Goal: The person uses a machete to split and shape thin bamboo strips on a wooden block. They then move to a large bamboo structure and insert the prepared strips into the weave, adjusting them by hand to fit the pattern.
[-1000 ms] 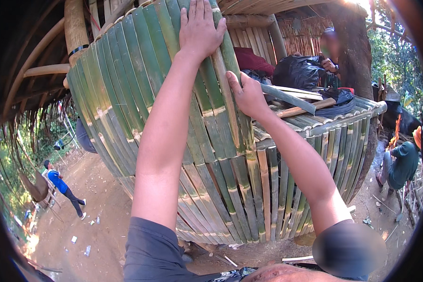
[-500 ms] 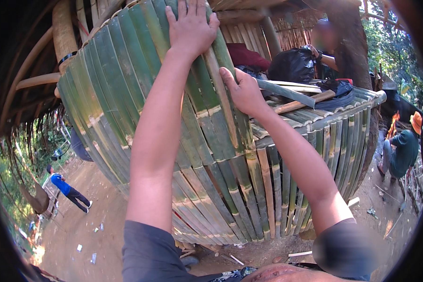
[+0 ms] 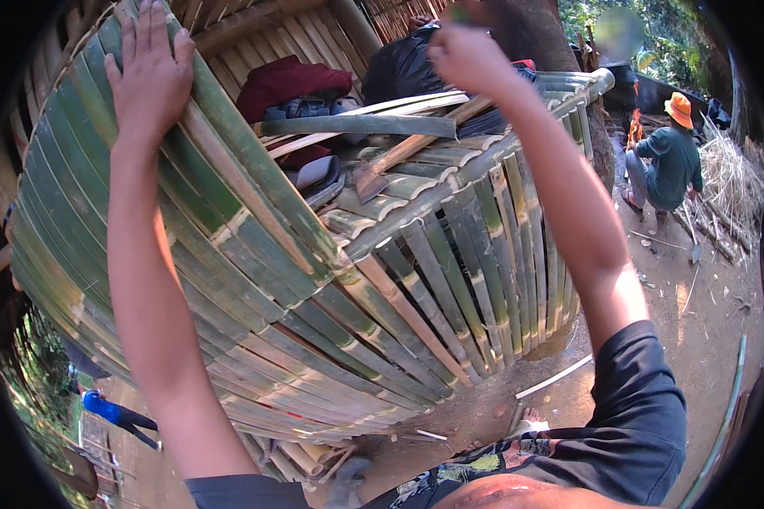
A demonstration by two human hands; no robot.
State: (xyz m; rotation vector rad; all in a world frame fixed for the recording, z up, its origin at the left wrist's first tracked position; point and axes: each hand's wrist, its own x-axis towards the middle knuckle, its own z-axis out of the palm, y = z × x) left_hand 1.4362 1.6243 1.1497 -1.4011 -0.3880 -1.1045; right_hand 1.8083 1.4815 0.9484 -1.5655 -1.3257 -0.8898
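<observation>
My left hand (image 3: pixel 151 85) lies flat with its fingers stretched on a curved wall of split green bamboo slats (image 3: pixel 81 161), near the upper edge. Beside it, a brown bamboo strip (image 3: pixel 238 191) runs down along the wall's edge. My right hand (image 3: pixel 475 61) is raised over the bamboo platform (image 3: pixel 390 182), its fingers curled; whatever they hold, if anything, cannot be made out. Behind that hand sits a black plastic bag (image 3: pixel 399 72). Below it on the platform lie a split green bamboo piece (image 3: pixel 356 127), pale strips, and a brown wooden piece (image 3: pixel 399 153).
A dark red cloth (image 3: pixel 289 89) and a grey cap (image 3: pixel 318 178) rest on the platform. Beyond the black bag a person's hand (image 3: pixel 420 21) shows. A person in an orange hat (image 3: pixel 679 109) crouches by a fire at right. Another in blue (image 3: pixel 106 409) stands lower left.
My right hand has left the bamboo wall's edge and risen to the right, over the platform. My left hand stays flat on the slats. The view has turned to the right.
</observation>
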